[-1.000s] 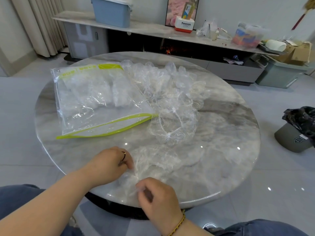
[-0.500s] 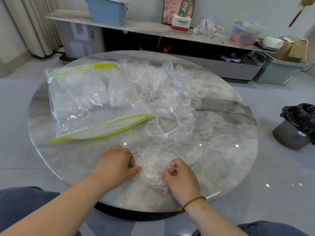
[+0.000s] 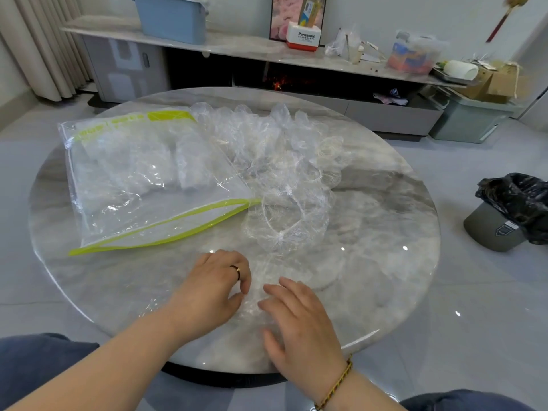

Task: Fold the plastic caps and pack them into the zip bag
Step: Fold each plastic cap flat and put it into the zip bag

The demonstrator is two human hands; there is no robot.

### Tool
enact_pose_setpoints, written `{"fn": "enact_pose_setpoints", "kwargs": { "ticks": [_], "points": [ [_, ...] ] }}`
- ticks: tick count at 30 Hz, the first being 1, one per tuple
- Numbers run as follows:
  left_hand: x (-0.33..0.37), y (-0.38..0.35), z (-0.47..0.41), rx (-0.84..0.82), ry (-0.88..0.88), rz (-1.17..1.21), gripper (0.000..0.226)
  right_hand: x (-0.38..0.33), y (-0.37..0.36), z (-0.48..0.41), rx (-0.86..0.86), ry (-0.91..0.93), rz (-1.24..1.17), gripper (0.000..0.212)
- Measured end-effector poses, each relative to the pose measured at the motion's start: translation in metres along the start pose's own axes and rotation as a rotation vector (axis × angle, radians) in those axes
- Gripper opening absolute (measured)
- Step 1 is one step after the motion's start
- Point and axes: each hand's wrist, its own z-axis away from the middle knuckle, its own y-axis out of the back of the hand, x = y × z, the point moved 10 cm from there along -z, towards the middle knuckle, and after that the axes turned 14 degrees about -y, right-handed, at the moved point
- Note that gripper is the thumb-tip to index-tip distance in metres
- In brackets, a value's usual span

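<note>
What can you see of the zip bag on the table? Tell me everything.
The zip bag is a large clear plastic pouch with lime-green trim along its near edge and a green printed strip at its far edge. It lies flat on the left of the marble-look table, folded caps in its far half. Loose caps touch its right edge.

Clear zip bag (image 3: 142, 185) part-filled, lying flat — loose plastic caps (image 3: 284, 161) heaped beside it
</note>
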Motion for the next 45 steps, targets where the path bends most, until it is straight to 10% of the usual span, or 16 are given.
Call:
{"fn": "enact_pose_setpoints", "kwargs": {
  "ticks": [11,18,22,24,30,33,38,45],
  "points": [
    [0.005,-0.024,0.013,-0.223,-0.02,0.109,0.081,0.026,-0.03,-0.007,-0.354,-0.2,-0.089,0.098],
    [-0.007,-0.015,0.006,-0.168,0.11,0.037,0.076,0.025,-0.019,-0.01,-0.165,-0.196,0.003,0.05],
    [-0.017,-0.006,0.014,-0.09,0.282,0.264,0.033,0.043,-0.022,-0.007,-0.294,-0.476,-0.34,0.047],
    [-0.023,-0.006,0.016,-0.031,0.363,0.352,0.015,0.052,-0.022,-0.006,-0.255,-0.573,-0.56,0.008],
    [-0.038,-0.009,0.017,0.053,0.528,0.349,0.028,0.074,-0.029,-0.011,-0.173,-0.771,-0.704,0.031],
    [-0.04,-0.008,0.02,0.034,0.592,0.227,0.01,0.067,-0.024,-0.017,-0.193,-0.705,-0.515,0.023],
    [-0.031,-0.012,0.017,-0.108,0.548,0.101,0.048,0.051,-0.017,-0.024,-0.22,-0.539,-0.19,0.043],
    [-0.034,-0.025,0.019,-0.157,0.553,0.213,0.016,0.068,-0.023,-0.021,-0.198,-0.722,-0.501,0.037]
  ]
}}
